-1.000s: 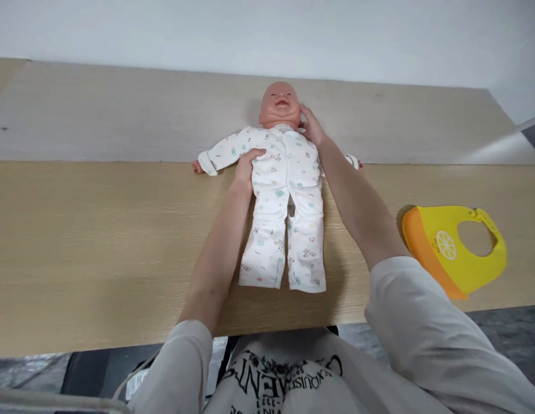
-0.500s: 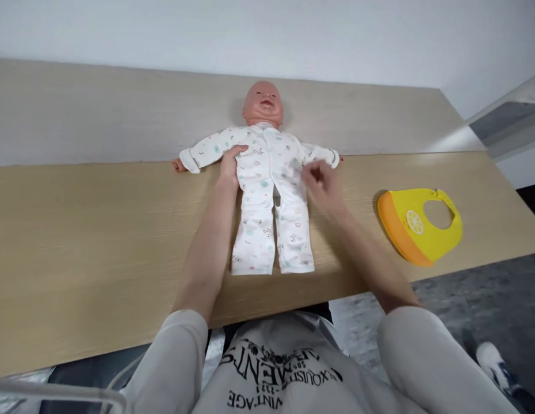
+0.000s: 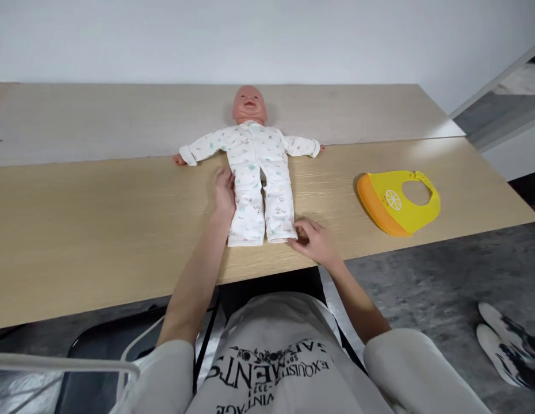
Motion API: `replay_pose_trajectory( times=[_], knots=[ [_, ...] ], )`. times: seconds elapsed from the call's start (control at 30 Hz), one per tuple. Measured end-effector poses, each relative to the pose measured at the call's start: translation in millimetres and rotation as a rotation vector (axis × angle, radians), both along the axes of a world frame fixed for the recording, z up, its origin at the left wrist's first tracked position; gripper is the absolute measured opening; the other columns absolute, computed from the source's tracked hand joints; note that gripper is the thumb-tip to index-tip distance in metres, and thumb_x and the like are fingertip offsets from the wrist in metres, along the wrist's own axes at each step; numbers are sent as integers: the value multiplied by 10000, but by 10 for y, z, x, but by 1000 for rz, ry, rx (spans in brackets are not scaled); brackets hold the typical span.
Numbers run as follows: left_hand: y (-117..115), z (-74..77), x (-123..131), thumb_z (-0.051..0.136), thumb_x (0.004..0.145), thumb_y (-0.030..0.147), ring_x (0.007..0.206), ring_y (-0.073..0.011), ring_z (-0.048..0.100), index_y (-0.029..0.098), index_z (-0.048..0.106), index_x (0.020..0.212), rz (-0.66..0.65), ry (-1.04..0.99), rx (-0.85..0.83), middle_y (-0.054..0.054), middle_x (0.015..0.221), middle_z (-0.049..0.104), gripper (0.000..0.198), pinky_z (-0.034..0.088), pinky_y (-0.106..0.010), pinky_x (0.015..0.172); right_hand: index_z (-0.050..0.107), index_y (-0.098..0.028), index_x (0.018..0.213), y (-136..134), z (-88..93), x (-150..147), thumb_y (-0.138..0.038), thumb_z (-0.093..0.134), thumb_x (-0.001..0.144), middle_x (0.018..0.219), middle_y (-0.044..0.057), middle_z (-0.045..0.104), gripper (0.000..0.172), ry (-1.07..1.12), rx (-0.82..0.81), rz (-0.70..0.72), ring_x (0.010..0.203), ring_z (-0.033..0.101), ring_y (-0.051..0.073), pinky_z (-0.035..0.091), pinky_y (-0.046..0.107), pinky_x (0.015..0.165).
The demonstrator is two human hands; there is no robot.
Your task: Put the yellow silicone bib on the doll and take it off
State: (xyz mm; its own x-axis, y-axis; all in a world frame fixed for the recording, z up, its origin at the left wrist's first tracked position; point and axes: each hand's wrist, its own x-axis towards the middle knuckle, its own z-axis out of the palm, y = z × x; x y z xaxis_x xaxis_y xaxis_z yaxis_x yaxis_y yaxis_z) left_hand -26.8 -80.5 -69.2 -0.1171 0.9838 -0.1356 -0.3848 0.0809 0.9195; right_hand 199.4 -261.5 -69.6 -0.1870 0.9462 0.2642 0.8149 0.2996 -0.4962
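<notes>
1. We have a bald pink plastic baby doll (image 3: 249, 104) lying face up on the long light-wood bench (image 3: 99, 230), its head on the paler strip at the back and its legs pointing toward us.
2. The doll wears a white long-sleeved top (image 3: 254, 144) dotted with small coloured prints, and white trousers (image 3: 248, 215) in the same pattern; both its arms stretch out sideways, the small fists showing past the cuffs.
3. Our left hand (image 3: 225, 192) sits low against the doll's side, next to the upper part of the trousers – the fingers are loosely bent, and we cannot tell whether they grip any cloth.
4. Our right hand (image 3: 313, 240) is at the bottom hem of the trouser leg nearer to it – thumb and fingers stand parted, with the corner of the hem between their tips.
5. Our two hands are well apart from each other, one on either side of the legs.
6. To the right of the doll, well clear of it, lies a yellow bib (image 3: 412, 215) with an orange pocket, a white citrus-slice print and a round neck opening.
7. Below the front edge we see our grey shirt (image 3: 267, 345) with black lettering, a black chair (image 3: 92, 356) at left, and a pair of white-and-dark shoes (image 3: 494, 351) on the grey floor at right.
</notes>
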Motion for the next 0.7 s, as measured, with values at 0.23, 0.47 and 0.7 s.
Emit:
replay_pose_trajectory(
  times=[0.23, 0.47, 0.7],
  knots=[
    [-1493, -134, -470, 742, 685, 340, 1289, -302, 510, 277, 554, 1206, -14, 662, 308, -98, 1326, 555, 557, 403, -484, 1126, 542, -191, 816, 30, -76, 17, -295, 592, 876, 819, 34, 615, 129, -54, -3, -10, 796, 589, 187, 395, 309, 683],
    [-1626, -103, -389, 663, 707, 215, 1001, -377, 556, 230, 584, 823, 42, 1243, 409, -131, 919, 590, 142, 402, -578, 988, 556, -180, 812, 54, -67, 7, -324, 588, 901, 823, 47, 617, 172, -97, -7, -12, 782, 570, 187, 337, 296, 663],
    [-1605, -95, -313, 612, 754, 241, 711, -250, 510, 250, 451, 671, 216, 1131, 376, -32, 665, 485, 181, 409, -414, 772, 549, -182, 774, 73, -98, 13, -297, 576, 886, 793, 34, 610, 164, -51, 6, -28, 746, 550, 173, 290, 282, 633]
  ],
)
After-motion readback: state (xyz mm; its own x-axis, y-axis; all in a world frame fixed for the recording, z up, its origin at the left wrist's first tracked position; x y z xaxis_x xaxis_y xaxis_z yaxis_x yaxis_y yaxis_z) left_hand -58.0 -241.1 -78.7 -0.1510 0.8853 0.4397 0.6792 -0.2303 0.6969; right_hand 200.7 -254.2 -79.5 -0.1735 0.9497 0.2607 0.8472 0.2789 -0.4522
